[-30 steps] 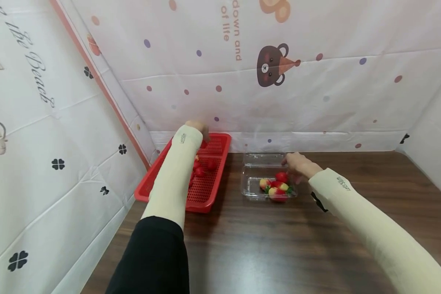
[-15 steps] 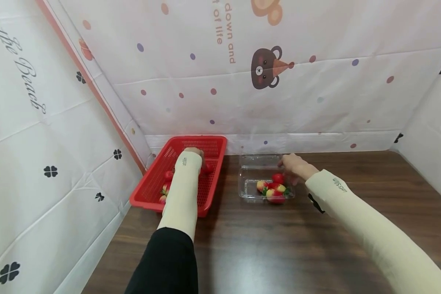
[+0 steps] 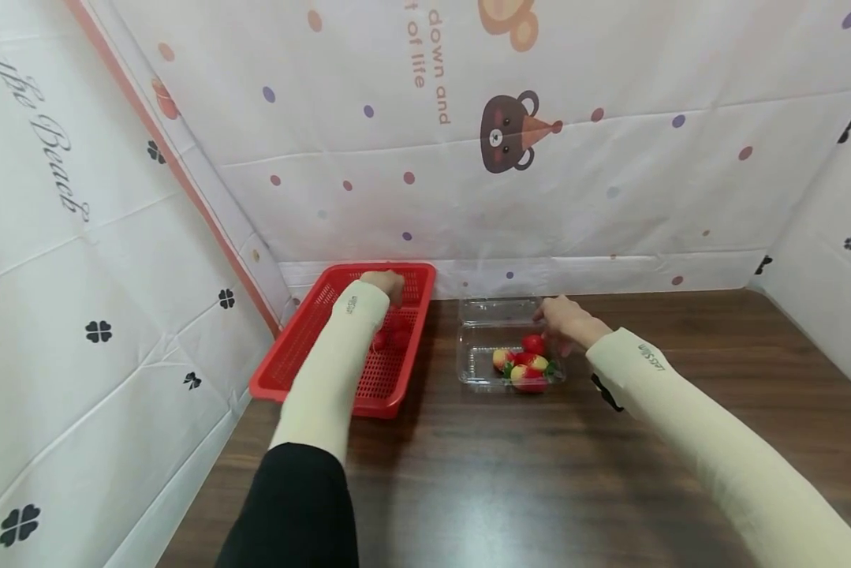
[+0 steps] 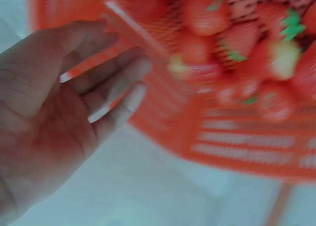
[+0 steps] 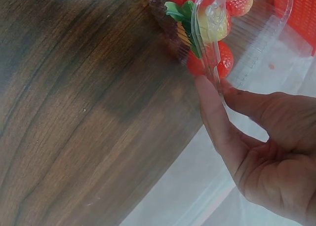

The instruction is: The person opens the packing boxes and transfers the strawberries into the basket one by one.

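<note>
A red plastic basket (image 3: 414, 347) stands at the left, with several strawberries (image 4: 205, 14) lying in it. My left hand (image 3: 384, 285) is above its far part; the left wrist view shows that hand (image 4: 59, 93) with fingers apart, loosely bent, holding nothing. In the middle stands a clear plastic box (image 3: 476, 343), its lid (image 3: 496, 309) raised at the back. Several strawberries (image 3: 530, 379), some pale yellow and red, sit in the box's right part. My right hand (image 3: 570, 319) pinches the box's right rim between thumb and fingers, as the right wrist view shows.
Both containers rest on a dark wooden table (image 3: 482, 473). White printed sheeting (image 3: 368, 213) rises close behind them, and more of it stands at the left and right sides. The black left sleeve (image 3: 290, 505) crosses the table's front left.
My left hand dipped nearer over the basket, then shifted back toward its far end. The head view swung slightly. My right hand stays on the box rim.
</note>
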Available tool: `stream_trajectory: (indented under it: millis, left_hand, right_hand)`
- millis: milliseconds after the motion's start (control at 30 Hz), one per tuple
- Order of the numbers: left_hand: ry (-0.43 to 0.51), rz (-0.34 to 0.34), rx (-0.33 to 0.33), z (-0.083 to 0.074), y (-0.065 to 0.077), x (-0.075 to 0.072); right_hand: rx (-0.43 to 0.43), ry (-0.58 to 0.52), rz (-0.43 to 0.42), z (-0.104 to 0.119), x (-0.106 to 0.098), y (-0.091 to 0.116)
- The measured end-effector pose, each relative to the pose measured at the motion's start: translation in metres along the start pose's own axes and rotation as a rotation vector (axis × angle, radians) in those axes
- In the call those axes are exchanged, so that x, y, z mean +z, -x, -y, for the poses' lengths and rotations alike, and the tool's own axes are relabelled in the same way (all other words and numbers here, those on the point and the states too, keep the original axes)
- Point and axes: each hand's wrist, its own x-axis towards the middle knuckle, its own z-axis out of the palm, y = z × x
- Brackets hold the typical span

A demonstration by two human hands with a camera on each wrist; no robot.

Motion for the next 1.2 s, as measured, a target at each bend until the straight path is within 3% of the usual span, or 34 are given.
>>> stream_trajectory:
  millis: [67,167,333,433,600,667,767,933,1000,1200]
  left_hand:
    - [-0.002,-0.007,0.059,-0.005,0.001,-0.007]
    - [-0.009,-0.056,0.212,-0.020,0.004,-0.023]
    - [-0.066,-0.103,0.393,-0.057,0.019,-0.039]
    - [-0.121,-0.074,0.509,-0.090,0.031,-0.040]
    - [-0.209,0.063,0.693,-0.138,0.047,-0.027]
    - [-0.252,0.119,0.696,-0.150,0.050,-0.021]
    - [-0.335,0.143,0.650,-0.162,0.048,-0.011]
    - [-0.342,0.185,0.566,-0.173,0.037,0.003]
    - [-0.340,0.192,0.536,-0.175,0.036,0.007]
    - [-0.404,0.176,0.537,-0.180,0.029,0.013]
  right_hand:
    - [-0.008,0.013,-0.004,0.000,0.001,-0.001]
    - [-0.014,0.003,-0.002,-0.001,0.001,-0.001]
    - [-0.009,-0.043,0.003,-0.004,-0.002,0.001]
    - [-0.003,-0.047,0.012,-0.007,-0.006,0.002]
    - [-0.016,-0.023,0.039,-0.010,-0.011,0.002]
    - [-0.016,-0.023,0.046,-0.010,-0.012,0.002]
    - [-0.015,-0.057,0.068,-0.009,-0.012,0.004]
    - [-0.034,-0.086,0.063,-0.007,-0.005,0.008]
    - [-0.042,-0.086,0.051,-0.005,-0.001,0.008]
    - [-0.035,-0.095,0.038,-0.009,0.000,0.006]
